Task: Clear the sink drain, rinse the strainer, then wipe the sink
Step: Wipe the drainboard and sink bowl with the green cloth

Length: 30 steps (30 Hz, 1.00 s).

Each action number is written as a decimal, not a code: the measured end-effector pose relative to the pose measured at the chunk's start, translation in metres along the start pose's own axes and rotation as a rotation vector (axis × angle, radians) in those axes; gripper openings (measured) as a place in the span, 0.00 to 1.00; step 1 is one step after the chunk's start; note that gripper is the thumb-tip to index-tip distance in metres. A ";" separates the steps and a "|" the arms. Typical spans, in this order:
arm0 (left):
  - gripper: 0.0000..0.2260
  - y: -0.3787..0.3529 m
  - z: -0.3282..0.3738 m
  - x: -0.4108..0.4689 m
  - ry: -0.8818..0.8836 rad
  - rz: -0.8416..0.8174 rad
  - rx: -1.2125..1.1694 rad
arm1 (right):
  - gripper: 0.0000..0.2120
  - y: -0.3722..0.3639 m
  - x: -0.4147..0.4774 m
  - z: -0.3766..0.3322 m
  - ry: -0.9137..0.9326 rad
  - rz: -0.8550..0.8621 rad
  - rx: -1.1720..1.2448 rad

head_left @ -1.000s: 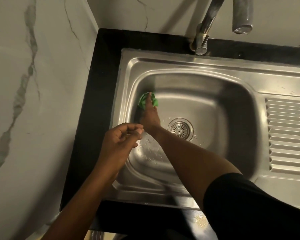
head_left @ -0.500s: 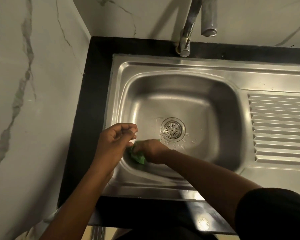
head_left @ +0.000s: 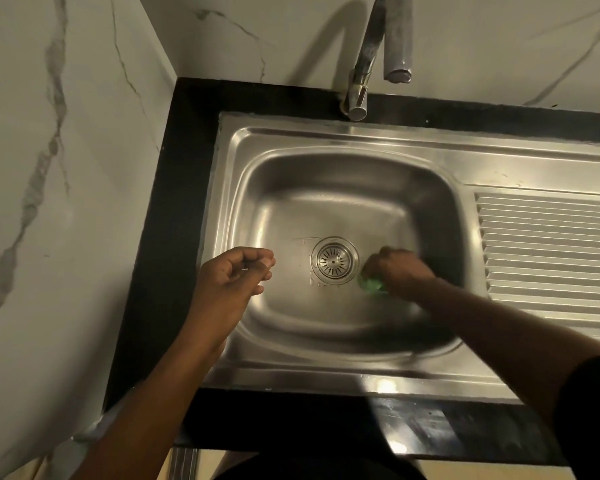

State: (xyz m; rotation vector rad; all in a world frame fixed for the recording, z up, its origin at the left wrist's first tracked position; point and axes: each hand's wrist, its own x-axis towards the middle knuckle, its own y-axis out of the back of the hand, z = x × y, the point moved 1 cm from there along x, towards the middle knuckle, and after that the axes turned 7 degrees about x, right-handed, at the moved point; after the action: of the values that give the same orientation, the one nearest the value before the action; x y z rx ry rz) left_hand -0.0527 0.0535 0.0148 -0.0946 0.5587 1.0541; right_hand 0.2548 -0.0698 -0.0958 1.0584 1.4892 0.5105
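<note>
From the head camera, the sink is brushed stainless steel, a rounded rectangular basin with smooth curved walls. At the centre of its floor sits the strainer, a round metal disc with slots fanning out from a small middle knob. Just right of the strainer, the right hand is clenched around a green cloth, pressing it onto the basin floor; only a crumpled green edge shows under the fingers, and both are blurred. Left of the strainer, above the basin's left wall, the left hand is loosely curled with thumb and fingertips pinched together; whether it holds anything I cannot tell. Well right of the strainer lies the ribbed drainboard. Behind it rises a shiny metal tap. A black counter frames the sink, against veined marble walls. No writing is legible.
</note>
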 end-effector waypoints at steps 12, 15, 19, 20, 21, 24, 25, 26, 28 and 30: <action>0.05 -0.003 -0.004 0.001 -0.003 -0.014 -0.010 | 0.23 -0.010 0.018 -0.010 -0.280 0.087 0.207; 0.05 -0.007 -0.001 0.003 -0.003 -0.027 -0.003 | 0.23 -0.034 0.008 -0.046 -0.209 -0.029 0.281; 0.05 -0.014 0.001 0.005 -0.006 -0.031 0.014 | 0.23 -0.054 0.013 -0.091 -0.008 -0.068 0.274; 0.05 -0.015 0.001 0.005 -0.008 -0.034 0.022 | 0.24 -0.055 0.018 -0.098 0.033 -0.053 0.262; 0.05 -0.015 0.001 0.006 -0.011 -0.036 0.030 | 0.24 -0.054 0.024 -0.104 0.068 -0.032 0.242; 0.06 -0.013 -0.001 0.008 -0.005 -0.043 0.034 | 0.22 -0.047 0.045 -0.116 0.128 0.050 0.180; 0.06 -0.012 -0.002 0.008 -0.005 -0.044 0.035 | 0.21 -0.044 0.052 -0.117 0.136 0.079 0.171; 0.06 -0.011 -0.003 0.008 -0.005 -0.044 0.038 | 0.21 -0.039 0.060 -0.118 0.144 0.106 0.165; 0.06 -0.008 -0.005 0.008 0.000 -0.038 0.034 | 0.22 -0.029 0.077 -0.115 0.141 0.146 0.162; 0.06 -0.004 -0.005 0.008 0.007 -0.024 0.014 | 0.24 -0.016 0.091 -0.105 0.074 0.178 0.185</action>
State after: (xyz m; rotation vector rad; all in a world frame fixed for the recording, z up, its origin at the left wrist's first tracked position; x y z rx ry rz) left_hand -0.0480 0.0561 0.0053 -0.0920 0.5698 1.0262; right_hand 0.1593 0.0246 -0.1348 1.3384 1.5369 0.5489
